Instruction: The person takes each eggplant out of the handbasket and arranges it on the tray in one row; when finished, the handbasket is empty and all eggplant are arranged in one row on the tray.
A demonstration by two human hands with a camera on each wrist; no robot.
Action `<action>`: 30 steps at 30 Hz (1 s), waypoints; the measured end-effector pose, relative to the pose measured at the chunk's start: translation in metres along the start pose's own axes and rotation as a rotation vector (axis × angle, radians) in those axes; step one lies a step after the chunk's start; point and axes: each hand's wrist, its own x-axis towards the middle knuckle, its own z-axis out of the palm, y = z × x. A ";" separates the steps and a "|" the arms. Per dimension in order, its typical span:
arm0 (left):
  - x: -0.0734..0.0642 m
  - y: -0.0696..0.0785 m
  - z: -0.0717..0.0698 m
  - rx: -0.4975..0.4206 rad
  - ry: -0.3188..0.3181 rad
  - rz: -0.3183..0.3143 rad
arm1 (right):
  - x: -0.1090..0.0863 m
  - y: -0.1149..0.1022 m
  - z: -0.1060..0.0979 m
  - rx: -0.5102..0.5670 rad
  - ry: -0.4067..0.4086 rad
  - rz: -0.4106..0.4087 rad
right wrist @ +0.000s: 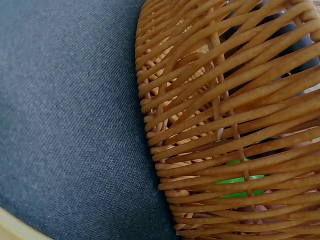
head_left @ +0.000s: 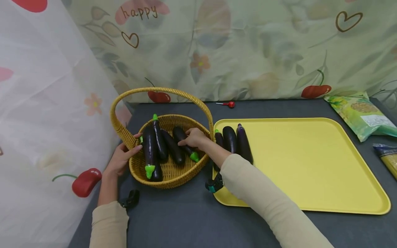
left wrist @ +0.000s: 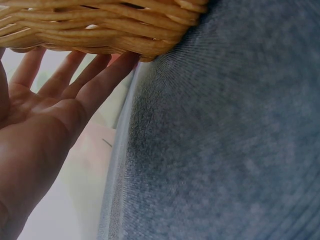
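A wicker basket (head_left: 175,182) with a tall arched handle holds several dark purple eggplants with green caps. My left hand (head_left: 119,159) grips the basket's left side near the foot of the handle, thumb over the rim. In the left wrist view, its fingers (left wrist: 95,87) lie against the outer weave. Reaching over the right rim, my right hand (head_left: 198,139) holds an eggplant (head_left: 187,150) inside the basket between thumb and fingers. The right wrist view shows mostly the basket wall (right wrist: 200,115); that hand's grip is largely hidden behind it.
Right of the basket lies a yellow tray (head_left: 310,165) with 3 eggplants (head_left: 230,139) at its left end, partly behind my right arm. A red lollipop (head_left: 231,104) lies near the back edge. Packaged bags (head_left: 363,115) sit at the far right. Patterned curtains hang behind and left.
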 end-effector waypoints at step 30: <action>-0.001 0.002 0.001 -0.001 -0.027 0.038 | -0.044 -0.034 -0.029 0.253 -0.268 -0.094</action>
